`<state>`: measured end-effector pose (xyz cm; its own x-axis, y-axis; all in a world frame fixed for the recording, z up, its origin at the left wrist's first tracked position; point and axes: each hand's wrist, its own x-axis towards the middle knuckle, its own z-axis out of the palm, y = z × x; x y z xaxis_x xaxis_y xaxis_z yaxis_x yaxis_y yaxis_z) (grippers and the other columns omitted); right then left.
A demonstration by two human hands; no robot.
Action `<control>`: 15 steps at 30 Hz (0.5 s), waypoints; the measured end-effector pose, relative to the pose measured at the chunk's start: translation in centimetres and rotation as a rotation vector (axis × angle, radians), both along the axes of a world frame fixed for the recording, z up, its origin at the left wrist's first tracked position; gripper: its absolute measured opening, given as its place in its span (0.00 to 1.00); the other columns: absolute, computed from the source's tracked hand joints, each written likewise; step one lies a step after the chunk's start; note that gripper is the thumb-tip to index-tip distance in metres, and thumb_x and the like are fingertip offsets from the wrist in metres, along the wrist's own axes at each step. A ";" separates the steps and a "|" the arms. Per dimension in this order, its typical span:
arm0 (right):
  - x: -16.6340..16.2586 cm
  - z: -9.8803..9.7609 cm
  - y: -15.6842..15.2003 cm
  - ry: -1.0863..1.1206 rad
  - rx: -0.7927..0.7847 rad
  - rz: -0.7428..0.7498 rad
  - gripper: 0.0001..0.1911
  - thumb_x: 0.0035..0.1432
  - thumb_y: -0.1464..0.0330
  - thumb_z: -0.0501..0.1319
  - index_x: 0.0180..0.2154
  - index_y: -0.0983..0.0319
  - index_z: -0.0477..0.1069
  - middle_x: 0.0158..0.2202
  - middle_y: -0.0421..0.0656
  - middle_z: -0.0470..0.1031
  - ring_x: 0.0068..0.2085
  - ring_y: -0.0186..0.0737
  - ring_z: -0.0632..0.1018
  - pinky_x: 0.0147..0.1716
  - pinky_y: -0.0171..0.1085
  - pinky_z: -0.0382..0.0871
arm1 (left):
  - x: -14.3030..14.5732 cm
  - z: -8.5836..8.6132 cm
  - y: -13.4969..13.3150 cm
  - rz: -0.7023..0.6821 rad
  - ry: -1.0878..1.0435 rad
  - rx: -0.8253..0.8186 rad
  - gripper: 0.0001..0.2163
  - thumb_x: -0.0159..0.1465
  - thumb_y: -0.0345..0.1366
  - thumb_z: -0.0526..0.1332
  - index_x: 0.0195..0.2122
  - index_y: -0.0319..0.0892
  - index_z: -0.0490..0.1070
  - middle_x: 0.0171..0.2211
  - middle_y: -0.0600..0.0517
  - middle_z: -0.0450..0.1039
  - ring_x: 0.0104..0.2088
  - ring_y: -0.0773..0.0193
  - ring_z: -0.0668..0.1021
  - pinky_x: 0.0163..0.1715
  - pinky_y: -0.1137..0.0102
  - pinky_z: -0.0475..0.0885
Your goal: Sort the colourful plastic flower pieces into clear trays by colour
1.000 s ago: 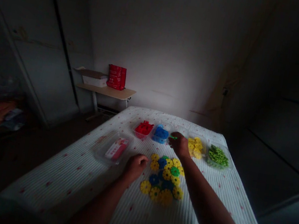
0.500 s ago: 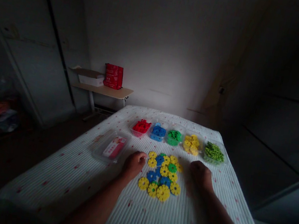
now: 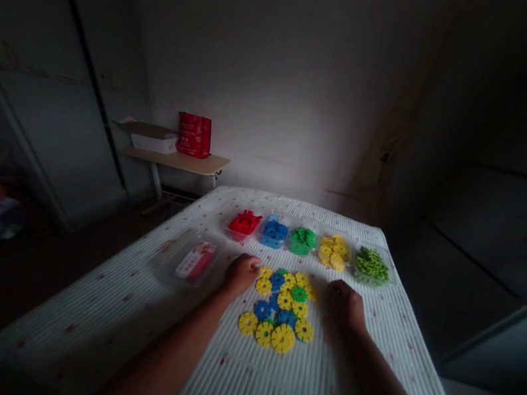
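Cluster: flat patch of joined yellow, blue and green discs, cluster (image 3: 281,308), lying on the desk (image 3: 261,393), which has a striped cloth with small red dots.
Left hand: left hand (image 3: 240,273) rests on the cloth at the far-left corner of the cluster. Its fingers (image 3: 254,267) are curled narrow and the tips touch the corner yellow disc. I cannot tell if they pinch it.
Right hand: right hand (image 3: 344,305) lies just beside the right edge of the cluster and seems not to touch it. Its fingers (image 3: 333,290) are closed into a fist. If something is inside cannot be seen.
Between hands: the cluster fills most of the gap, and both forearms run along its two sides toward the near edge.
Beyond cluster: a row of five trays from left to right, red tray (image 3: 243,223), blue tray (image 3: 274,231), green tray (image 3: 302,240), yellow tray (image 3: 334,252), lime tray (image 3: 372,266). A narrow strip of bare cloth separates the row from the cluster.
Left of cluster: a clear box (image 3: 195,260) with a pink card inside, just beside the left hand.
Open room: wide bare cloth on the near side of the cluster.
Edges: the right desk edge is near the lime tray, the far edge is just behind the row, and the left edge is well apart from the cluster.
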<state>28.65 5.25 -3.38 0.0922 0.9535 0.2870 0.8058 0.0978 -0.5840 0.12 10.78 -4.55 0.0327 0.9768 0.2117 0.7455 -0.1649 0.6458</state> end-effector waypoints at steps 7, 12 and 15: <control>-1.1 0.9 -0.5 -0.210 -0.113 0.075 0.16 0.58 0.62 0.51 0.38 0.59 0.75 0.41 0.46 0.75 0.38 0.40 0.76 0.33 0.32 0.64 | 0.0 0.2 -1.3 -0.004 -0.006 0.059 0.12 0.57 0.25 0.54 0.38 0.38 0.75 0.37 0.47 0.76 0.38 0.65 0.76 0.41 0.72 0.68; -3.1 1.9 -1.2 -0.409 -0.183 0.078 0.16 0.61 0.59 0.50 0.40 0.56 0.73 0.42 0.44 0.71 0.34 0.33 0.75 0.27 0.29 0.59 | 0.1 0.3 -1.3 0.006 0.009 0.072 0.11 0.57 0.25 0.54 0.35 0.38 0.75 0.36 0.47 0.76 0.38 0.64 0.76 0.40 0.72 0.68; -3.2 1.8 -1.1 -0.334 -0.181 0.092 0.14 0.59 0.59 0.52 0.38 0.57 0.73 0.40 0.44 0.71 0.33 0.33 0.74 0.27 0.30 0.59 | 0.0 0.3 -1.3 0.007 0.019 0.075 0.11 0.57 0.25 0.54 0.35 0.39 0.75 0.36 0.48 0.75 0.37 0.65 0.76 0.40 0.73 0.68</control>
